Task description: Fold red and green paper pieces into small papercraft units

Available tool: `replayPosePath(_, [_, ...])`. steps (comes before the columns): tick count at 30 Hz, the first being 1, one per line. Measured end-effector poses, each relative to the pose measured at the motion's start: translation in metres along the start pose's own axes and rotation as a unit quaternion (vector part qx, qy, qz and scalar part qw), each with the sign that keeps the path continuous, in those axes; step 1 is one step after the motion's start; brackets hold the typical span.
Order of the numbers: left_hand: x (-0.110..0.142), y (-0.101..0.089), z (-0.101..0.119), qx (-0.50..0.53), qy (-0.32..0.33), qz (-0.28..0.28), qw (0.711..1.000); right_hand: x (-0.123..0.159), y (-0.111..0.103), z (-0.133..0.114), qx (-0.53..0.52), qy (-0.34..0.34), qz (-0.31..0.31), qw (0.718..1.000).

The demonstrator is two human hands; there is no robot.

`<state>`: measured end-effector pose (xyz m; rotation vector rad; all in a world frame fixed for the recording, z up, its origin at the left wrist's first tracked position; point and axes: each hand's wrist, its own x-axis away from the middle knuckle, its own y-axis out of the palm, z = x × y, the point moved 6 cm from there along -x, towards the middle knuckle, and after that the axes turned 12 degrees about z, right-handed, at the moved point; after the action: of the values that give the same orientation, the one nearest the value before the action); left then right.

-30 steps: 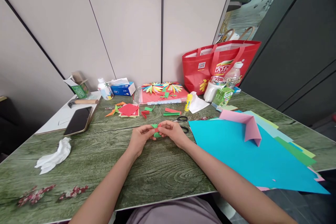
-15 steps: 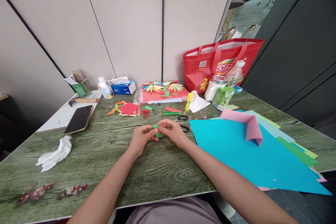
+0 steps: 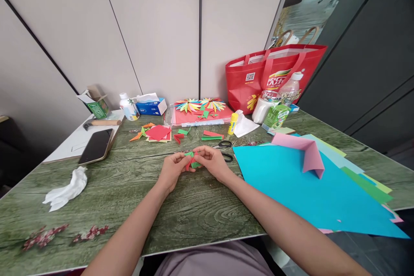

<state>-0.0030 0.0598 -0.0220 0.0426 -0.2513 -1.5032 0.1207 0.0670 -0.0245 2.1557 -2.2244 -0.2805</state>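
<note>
Between my two hands is a small piece of folded red and green paper (image 3: 195, 164), partly covered by fingers. My left hand (image 3: 173, 170) pinches its left side, and my right hand (image 3: 211, 161) grips its right side. Black-handled scissors (image 3: 228, 157) lie just beyond my right hand, their blades partly hidden. Past my hands are folded red and green strips (image 3: 212, 138), a small folded red piece (image 3: 178, 138) and a green piece (image 3: 184, 131). A stack of red and pale paper squares (image 3: 159, 133) sits farther left, beside orange and green folded pieces (image 3: 141, 132).
Large blue paper (image 3: 291, 185) with a folded pink sheet (image 3: 304, 148) covers the right side. A yellow glue stick (image 3: 232, 123), red bag (image 3: 246, 82) and green carton (image 3: 276, 117) stand behind. A phone (image 3: 96, 145), hammer (image 3: 105, 122) and crumpled tissue (image 3: 67, 190) lie left.
More of the red part of the folded paper shows between my hands now. My left fingers have shifted slightly on it; both hands stay in nearly the same place.
</note>
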Motion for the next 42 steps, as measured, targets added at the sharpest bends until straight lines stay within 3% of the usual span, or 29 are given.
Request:
replayPosePath(10, [-0.001, -0.004, -0.001, -0.006, 0.001, 0.024, 1.0, 0.0, 0.001, 0.002, -0.008, -0.002, -0.002, 1.0])
replayPosePath(14, [-0.003, -0.01, 0.004, 0.006, 0.03, 0.078, 0.997, -0.002, -0.001, 0.002, -0.031, 0.014, 0.008, 0.999])
replayPosePath(18, [-0.003, -0.015, 0.01, 0.017, 0.061, 0.124, 0.99, -0.001, 0.003, 0.003, -0.015, 0.01, -0.025, 1.0])
replayPosePath(24, [-0.001, -0.013, 0.012, -0.013, 0.07, 0.106, 0.992, 0.0, 0.004, 0.007, -0.001, 0.016, -0.007, 1.0])
replayPosePath(34, [0.001, -0.007, 0.012, -0.027, 0.082, 0.082, 0.993, 0.002, 0.001, -0.004, 0.079, -0.077, 0.031, 0.993])
replayPosePath(42, [-0.001, -0.012, 0.011, -0.026, 0.106, 0.097, 0.989, 0.009, 0.005, -0.009, 0.085, -0.11, -0.001, 0.99])
